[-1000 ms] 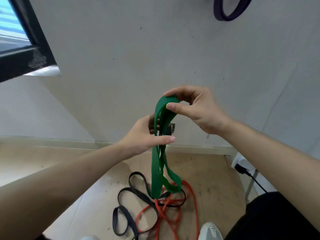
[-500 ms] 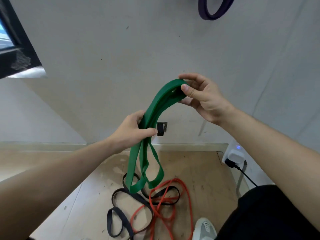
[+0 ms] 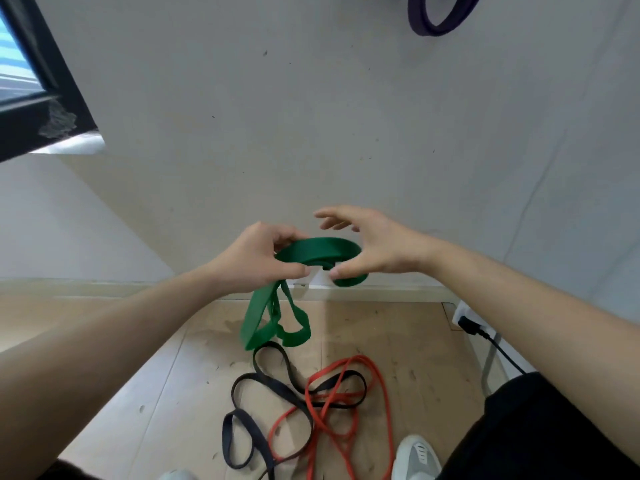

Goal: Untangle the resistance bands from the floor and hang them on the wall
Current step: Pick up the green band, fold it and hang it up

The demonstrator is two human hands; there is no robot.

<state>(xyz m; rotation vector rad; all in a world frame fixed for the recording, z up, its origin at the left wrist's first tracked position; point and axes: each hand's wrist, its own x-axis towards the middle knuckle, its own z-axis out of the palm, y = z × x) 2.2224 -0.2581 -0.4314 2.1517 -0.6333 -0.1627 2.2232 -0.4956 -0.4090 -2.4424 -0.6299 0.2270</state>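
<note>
Two hands held a green band (image 3: pixel 318 249) up before a wall (image 3: pixel 311 133), mid-untangling.
The left hand (image 3: pixel 258 258) pinched the band where its loops met. The right hand (image 3: pixel 377 247) was spread open, its thumb touching the top loop without gripping. The lower folds hung twisted just above a black band (image 3: pixel 277 386) and a red band (image 3: pixel 346 403) tangled on the floor (image 3: pixel 173 375). A purple band (image 3: pixel 436 19) hung on the wall. The next move probably calls for shaking out the twists, then lifting the loop to the wall.

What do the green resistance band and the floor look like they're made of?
The green resistance band looks like matte rubber or latex: it droops in soft loops from the left hand. The floor seems smooth pale wood-look laminate or vinyl: plank seams and scuffs show.
</note>
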